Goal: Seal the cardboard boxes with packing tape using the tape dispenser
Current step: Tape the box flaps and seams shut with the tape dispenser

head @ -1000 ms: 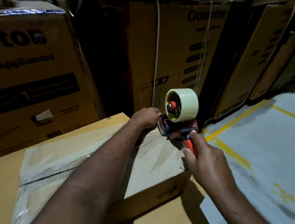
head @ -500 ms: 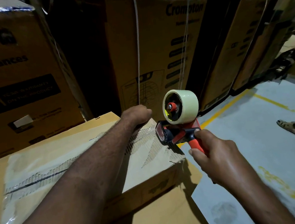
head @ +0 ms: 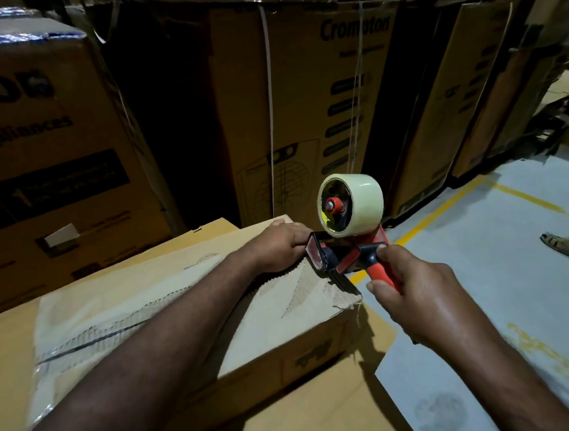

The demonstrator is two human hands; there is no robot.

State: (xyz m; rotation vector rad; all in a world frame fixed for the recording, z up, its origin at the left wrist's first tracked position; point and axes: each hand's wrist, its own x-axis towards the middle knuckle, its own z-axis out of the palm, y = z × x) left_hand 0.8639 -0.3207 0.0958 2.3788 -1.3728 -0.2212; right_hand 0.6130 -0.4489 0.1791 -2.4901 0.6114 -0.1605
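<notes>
A flat cardboard box (head: 281,356) with a torn, tape-covered top lies in front of me on a larger carton. My right hand (head: 417,296) grips the orange handle of the tape dispenser (head: 345,254), which carries a pale roll of tape (head: 361,201) and hovers at the box's far right corner. My left hand (head: 279,246) rests on the far edge of the box, fingers curled over that edge, right beside the dispenser's front plate.
Tall printed cartons (head: 305,110) stand stacked close behind the box, with a dark gap between them. Grey floor (head: 487,266) with yellow lines opens to the right. Someone's sandalled foot (head: 568,249) is at the right edge.
The dispenser has moved back in towards the box's far corner and my left hand. The view has shifted a little.
</notes>
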